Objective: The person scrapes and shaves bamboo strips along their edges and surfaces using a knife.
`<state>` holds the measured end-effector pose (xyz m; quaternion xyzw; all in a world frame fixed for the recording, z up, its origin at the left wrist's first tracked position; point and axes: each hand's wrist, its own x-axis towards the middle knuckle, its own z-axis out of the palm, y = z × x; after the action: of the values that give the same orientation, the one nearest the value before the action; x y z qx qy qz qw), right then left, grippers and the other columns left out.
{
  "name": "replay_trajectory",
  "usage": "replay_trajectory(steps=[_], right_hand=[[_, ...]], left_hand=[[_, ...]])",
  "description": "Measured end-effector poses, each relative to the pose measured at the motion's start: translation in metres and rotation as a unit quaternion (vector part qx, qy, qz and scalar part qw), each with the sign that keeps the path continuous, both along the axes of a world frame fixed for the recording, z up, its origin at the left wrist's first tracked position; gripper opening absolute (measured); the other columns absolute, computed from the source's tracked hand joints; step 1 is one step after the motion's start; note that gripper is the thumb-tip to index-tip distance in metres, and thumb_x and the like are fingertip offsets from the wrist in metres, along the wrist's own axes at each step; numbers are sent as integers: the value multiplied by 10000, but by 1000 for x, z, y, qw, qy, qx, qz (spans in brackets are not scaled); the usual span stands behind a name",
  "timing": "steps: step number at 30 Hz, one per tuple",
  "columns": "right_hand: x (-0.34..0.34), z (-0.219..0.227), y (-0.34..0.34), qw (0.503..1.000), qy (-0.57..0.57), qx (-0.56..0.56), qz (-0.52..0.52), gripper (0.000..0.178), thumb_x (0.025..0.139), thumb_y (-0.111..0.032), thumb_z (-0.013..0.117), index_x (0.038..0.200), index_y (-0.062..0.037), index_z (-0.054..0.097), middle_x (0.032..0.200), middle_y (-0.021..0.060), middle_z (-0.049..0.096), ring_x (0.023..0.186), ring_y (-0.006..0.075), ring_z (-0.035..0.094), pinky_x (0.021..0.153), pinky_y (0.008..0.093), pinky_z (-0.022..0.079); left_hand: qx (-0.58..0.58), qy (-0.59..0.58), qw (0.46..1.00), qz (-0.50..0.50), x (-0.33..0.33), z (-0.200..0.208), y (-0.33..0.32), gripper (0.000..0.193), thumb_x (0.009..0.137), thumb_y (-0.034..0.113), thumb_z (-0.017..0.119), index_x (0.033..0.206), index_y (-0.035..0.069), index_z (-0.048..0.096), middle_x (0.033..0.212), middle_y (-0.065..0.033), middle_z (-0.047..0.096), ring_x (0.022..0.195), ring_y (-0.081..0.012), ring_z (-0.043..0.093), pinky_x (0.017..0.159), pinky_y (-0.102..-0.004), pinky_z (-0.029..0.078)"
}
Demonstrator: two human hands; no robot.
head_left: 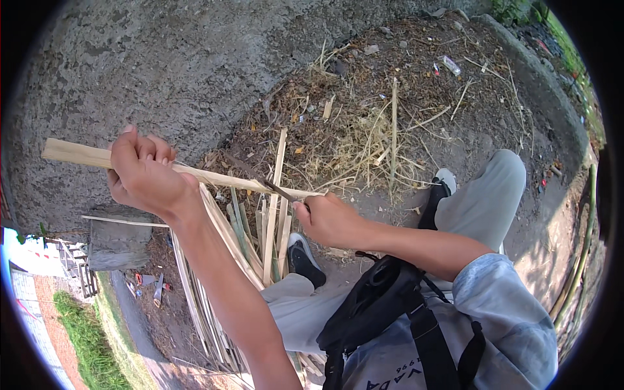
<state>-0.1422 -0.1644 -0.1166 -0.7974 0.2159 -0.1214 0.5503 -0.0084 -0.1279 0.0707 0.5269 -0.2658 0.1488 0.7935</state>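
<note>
Through the head view I have the work partway along, as I judge it: the pale wooden strip (220,179) is held up in the air, slanting across above the ground, with the dark blade of the knife (279,190) crossing it near its right end. My left hand (146,170) has its fingers wrapped round the strip toward the broad end; my right hand (330,221) seems clenched on the knife's handle, though the grip itself is mostly hidden. The curls and shavings (364,146) on the soil suggest a fair amount of cutting is done. A bundle of strips (270,242) leans below, between my arms; I can't tell which of those are finished. This strip, I'd say, still has trimming left, since the blade is on it.
</note>
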Motion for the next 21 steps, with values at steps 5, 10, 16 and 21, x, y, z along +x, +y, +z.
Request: replay_trajectory(steps=[5,10,16,21], right_hand=[[-3,65,-6,999,-26,20,16,464,974,-290,435,764,83,613,591,266,573,583,465,589,652,517,485],[4,28,-7,1000,-12,0,-5,471,968,-273,447,740,107,608,580,308,559,606,481,602,648,538,492],[-2,71,7,998,-63,-6,-1,460,964,-272,460,740,103,606,580,310,558,605,488,598,622,538,488],[0,52,3,998,-36,-52,16,451,970,-261,456,737,96,600,565,314,545,574,495,584,608,540,485]], left_hand=[[4,-6,1000,16,-4,0,7,325,846,120,542,589,117,342,530,18,261,450,-93,267,444,-269,188],[-12,-15,1000,-10,-8,-5,1,294,820,101,555,600,110,359,521,12,277,442,-93,285,440,-268,185],[-7,-25,999,-42,-13,1,7,286,818,94,543,601,108,356,532,10,266,424,-92,288,417,-264,194],[8,-17,998,-55,-12,-8,9,270,834,108,535,621,104,370,537,15,268,432,-88,286,426,-258,207]])
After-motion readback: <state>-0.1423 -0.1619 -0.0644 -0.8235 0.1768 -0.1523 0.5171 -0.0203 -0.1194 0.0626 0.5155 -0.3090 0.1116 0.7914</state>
